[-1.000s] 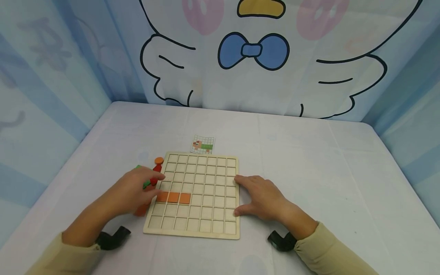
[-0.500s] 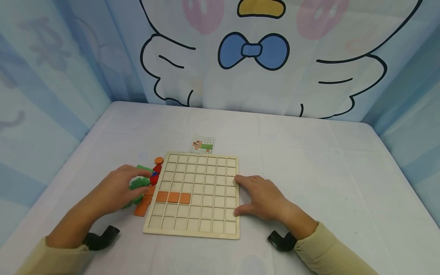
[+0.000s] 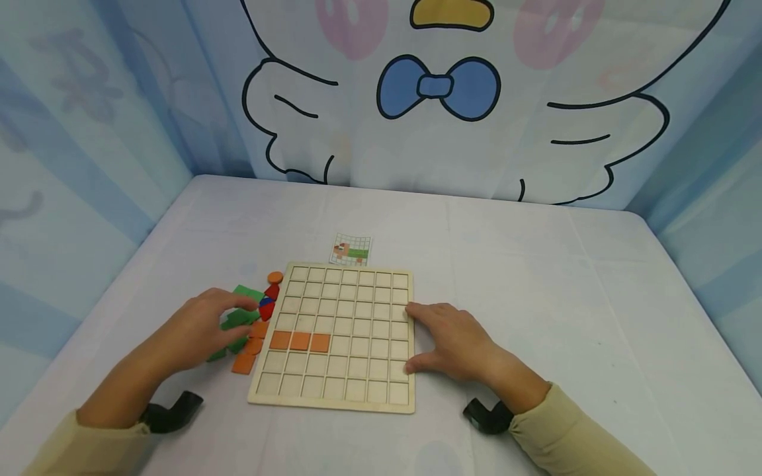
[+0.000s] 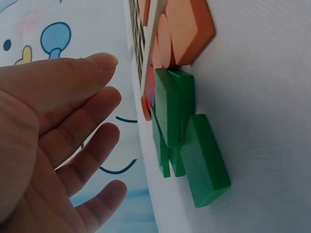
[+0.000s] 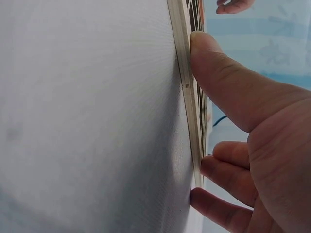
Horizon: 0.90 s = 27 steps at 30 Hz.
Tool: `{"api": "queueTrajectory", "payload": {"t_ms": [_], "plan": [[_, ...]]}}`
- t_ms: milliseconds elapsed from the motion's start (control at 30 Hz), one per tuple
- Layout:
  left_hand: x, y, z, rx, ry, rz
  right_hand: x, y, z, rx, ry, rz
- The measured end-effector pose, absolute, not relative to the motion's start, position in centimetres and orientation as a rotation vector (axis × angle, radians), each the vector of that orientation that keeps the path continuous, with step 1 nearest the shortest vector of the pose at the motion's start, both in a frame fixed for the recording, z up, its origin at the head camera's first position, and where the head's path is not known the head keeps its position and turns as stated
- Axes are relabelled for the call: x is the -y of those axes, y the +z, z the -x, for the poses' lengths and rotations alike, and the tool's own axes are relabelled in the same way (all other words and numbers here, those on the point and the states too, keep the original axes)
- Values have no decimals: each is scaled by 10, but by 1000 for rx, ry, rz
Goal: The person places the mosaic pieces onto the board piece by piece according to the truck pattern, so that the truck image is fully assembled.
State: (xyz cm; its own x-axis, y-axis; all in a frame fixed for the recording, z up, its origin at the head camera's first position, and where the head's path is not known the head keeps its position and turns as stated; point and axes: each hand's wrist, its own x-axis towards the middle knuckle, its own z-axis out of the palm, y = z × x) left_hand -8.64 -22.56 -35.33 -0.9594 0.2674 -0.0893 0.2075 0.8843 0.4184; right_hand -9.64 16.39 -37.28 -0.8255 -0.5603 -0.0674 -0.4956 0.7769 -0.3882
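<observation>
A wooden grid board (image 3: pixel 369 367) lies on the table with three orange squares (image 3: pixel 300 341) side by side in one row near its left edge. My left hand (image 3: pixel 199 330) hovers over the green pieces (image 3: pixel 244 317) left of the board, fingers relaxed and apart; the left wrist view shows the hand (image 4: pixel 53 131) holding nothing beside green blocks (image 4: pixel 204 160). My right hand (image 3: pixel 455 340) touches the board's right edge with thumb and fingertips; in the right wrist view its thumb (image 5: pixel 228 77) rests on the board's rim (image 5: pixel 187 92).
Orange pieces (image 3: pixel 244 362), red pieces (image 3: pixel 266 310), a small blue piece and an orange disc (image 3: pixel 275 277) lie along the board's left side. A small card (image 3: pixel 359 253) with a gridded picture lies just behind the board. A printed curtain (image 3: pixel 440 152) hangs behind the table.
My left hand has drawn back leftward from the board's left edge, uncovering the leftmost orange square and the loose pieces. My right hand and the board have stayed still.
</observation>
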Motion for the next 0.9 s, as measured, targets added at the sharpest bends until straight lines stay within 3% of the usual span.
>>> {"api": "queueTrajectory", "payload": {"t_ms": [900], "plan": [[225, -364, 93, -2856, 590, -408, -163, -373, 96, -2792, -529, 823]]}}
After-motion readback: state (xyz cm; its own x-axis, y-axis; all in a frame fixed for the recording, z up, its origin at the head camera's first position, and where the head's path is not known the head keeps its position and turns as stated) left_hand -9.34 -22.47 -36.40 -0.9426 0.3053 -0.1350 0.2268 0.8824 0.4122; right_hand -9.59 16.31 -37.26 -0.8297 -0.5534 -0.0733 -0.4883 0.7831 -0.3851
